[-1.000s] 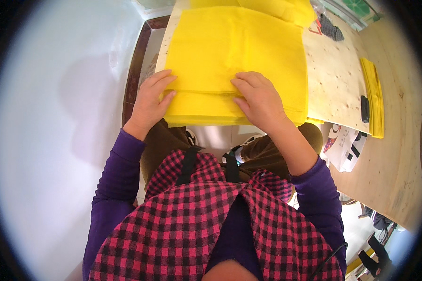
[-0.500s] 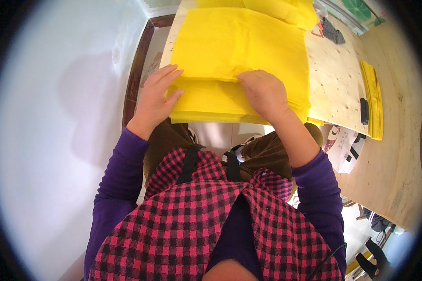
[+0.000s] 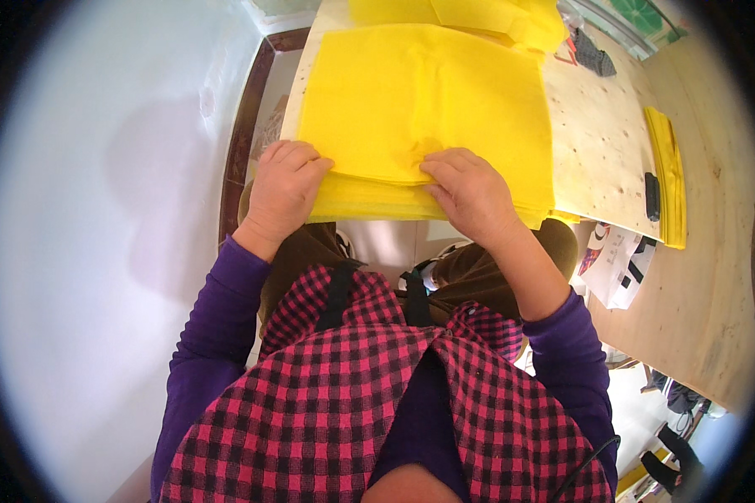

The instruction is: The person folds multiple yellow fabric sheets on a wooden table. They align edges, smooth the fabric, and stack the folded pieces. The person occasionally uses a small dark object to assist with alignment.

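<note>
A flat stack of yellow fabric sheets (image 3: 428, 92) lies along the near edge of the wooden table (image 3: 591, 151). My left hand (image 3: 287, 180) pinches the top sheet at its near left corner. Farther right, my right hand (image 3: 470, 189) grips the same sheet's near edge around its middle, and the fabric puckers at the fingertips. The lower sheets (image 3: 377, 203) show below that edge, between my hands. Part of each hand's fingertips is hidden by the fingers themselves.
More yellow fabric (image 3: 461, 15) is heaped at the far end of the table. To the right lie a folded yellow bundle (image 3: 667, 180) and a small black object (image 3: 653, 196). A white bag (image 3: 617, 268) hangs below the table's right side. A pale wall (image 3: 117, 251) stands at my left.
My left hand has closed from spread fingers onto the sheet's corner. My right hand has drawn the sheet's edge toward me, so less of the lower sheets shows.
</note>
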A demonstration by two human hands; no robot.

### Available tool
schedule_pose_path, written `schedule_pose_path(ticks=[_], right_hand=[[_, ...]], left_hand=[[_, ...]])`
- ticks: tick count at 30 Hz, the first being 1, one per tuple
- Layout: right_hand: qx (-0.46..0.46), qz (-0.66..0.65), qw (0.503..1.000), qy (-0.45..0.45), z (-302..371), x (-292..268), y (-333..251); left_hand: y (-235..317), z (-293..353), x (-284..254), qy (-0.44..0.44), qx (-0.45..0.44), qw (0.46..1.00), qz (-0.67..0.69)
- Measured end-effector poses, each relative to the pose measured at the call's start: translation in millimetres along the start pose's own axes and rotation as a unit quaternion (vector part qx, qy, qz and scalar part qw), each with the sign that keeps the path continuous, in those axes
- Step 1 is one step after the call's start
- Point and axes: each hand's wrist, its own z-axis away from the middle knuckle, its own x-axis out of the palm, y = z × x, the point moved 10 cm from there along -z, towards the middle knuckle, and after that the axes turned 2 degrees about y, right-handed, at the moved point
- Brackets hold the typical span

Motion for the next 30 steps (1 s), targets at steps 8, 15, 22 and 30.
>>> schedule_pose_path(ticks=[8,15,22,30], right_hand=[[0.023,-0.004,1.000,0.013,16.0,-6.9,11.5],[0.013,0.003,1.000,0.024,16.3,-6.0,13.1],[0.008,0.009,1.000,0.029,16.4,-6.6,11.7],[0.006,0.009,1.000,0.024,16.4,-5.2,12.3]], left_hand=[[-5.3,7.9,9.6,-0.022,-0.034,0.999,0.035],[-3.8,8.4,7.8,-0.015,-0.038,0.999,0.033],[-6.3,11.4,9.5,-0.023,-0.046,0.998,0.033],[-6.4,13.8,9.4,-0.021,-0.051,0.998,0.032]])
